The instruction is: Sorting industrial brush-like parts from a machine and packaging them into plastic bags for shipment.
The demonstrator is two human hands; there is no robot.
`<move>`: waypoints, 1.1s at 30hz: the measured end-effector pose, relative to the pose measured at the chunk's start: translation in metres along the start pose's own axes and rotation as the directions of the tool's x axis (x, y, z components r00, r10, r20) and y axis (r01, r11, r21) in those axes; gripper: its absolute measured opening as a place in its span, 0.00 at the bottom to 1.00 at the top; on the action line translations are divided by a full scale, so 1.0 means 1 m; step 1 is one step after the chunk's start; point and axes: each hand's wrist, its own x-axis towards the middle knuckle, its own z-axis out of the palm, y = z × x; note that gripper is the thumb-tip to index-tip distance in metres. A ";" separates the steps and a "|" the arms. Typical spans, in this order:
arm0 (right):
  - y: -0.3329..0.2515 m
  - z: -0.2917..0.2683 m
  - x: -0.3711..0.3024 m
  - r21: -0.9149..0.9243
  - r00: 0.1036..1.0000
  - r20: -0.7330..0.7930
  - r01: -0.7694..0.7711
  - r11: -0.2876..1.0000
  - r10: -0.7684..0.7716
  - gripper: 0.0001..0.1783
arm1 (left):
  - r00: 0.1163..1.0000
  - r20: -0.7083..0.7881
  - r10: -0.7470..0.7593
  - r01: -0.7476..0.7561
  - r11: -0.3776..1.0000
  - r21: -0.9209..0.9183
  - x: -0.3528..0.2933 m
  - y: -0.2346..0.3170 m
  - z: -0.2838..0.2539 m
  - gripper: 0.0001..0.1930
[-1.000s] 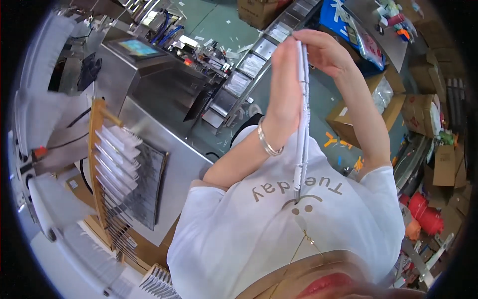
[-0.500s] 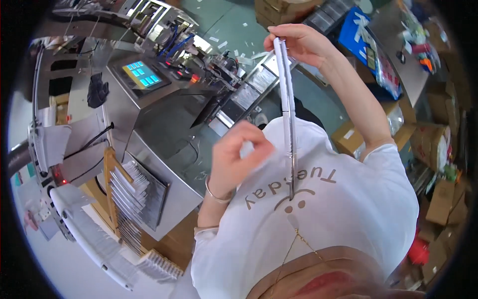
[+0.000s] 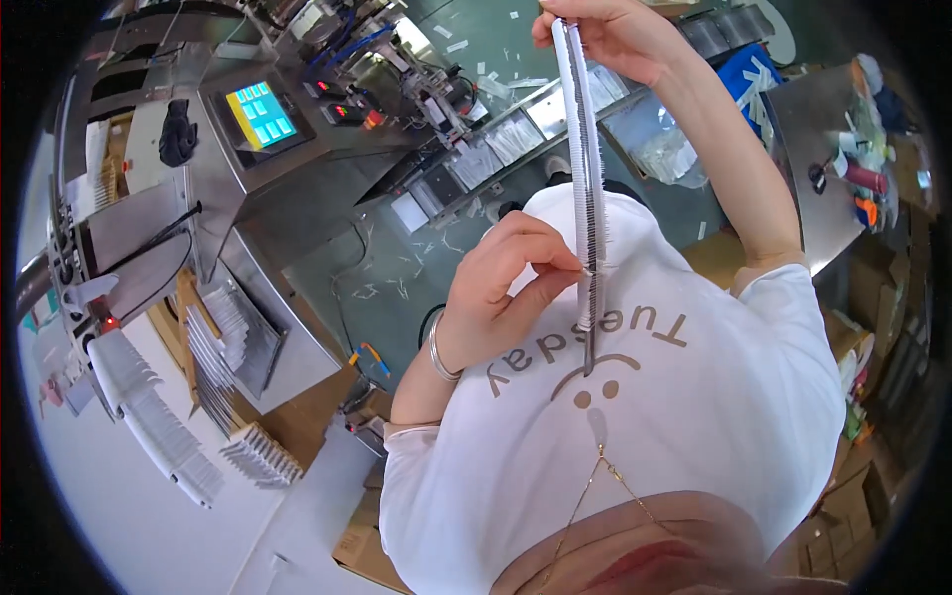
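Observation:
A long, narrow metal rail (image 3: 593,213), its edges lined with many small white tooth-like pieces, hangs nearly upright in front of my white shirt. At its far end my right hand (image 3: 625,40) is closed around it, partly cut off by the top of the view. Lower down, my left hand (image 3: 511,273) pinches at the rail's left edge with thumb and forefinger. Whether those fingertips grip the rail itself or one small white piece on it, I cannot tell. The bare lower tip of the rail points toward my chest.
On the left stands a metal machine with a lit touchscreen (image 3: 260,117) and a black glove (image 3: 178,134). Below are white strips (image 3: 223,332) in a wooden-edged rack. A conveyor (image 3: 516,139) crosses ahead. Scraps litter the green floor; a cluttered metal table (image 3: 818,149) is at right.
My left hand has moved from beside the rail onto its edge and now pinches there. My right hand keeps its hold at the far end. The whole view has shifted a little.

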 end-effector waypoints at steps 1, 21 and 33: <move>0.001 0.001 0.004 0.002 1.000 0.013 -0.009 1.000 0.009 0.11 | 1.000 -0.019 -0.005 0.005 1.000 -0.001 0.000 0.003 0.000 0.12; -0.017 0.039 0.048 -0.025 0.993 0.086 0.079 0.997 -0.077 0.10 | 0.911 0.040 -0.412 0.413 0.908 -0.072 -0.039 0.039 -0.037 0.05; -0.140 0.037 -0.021 -0.027 0.548 0.256 0.828 0.561 -0.797 0.16 | 0.632 -0.724 0.277 0.001 0.934 0.358 0.027 0.071 -0.134 0.08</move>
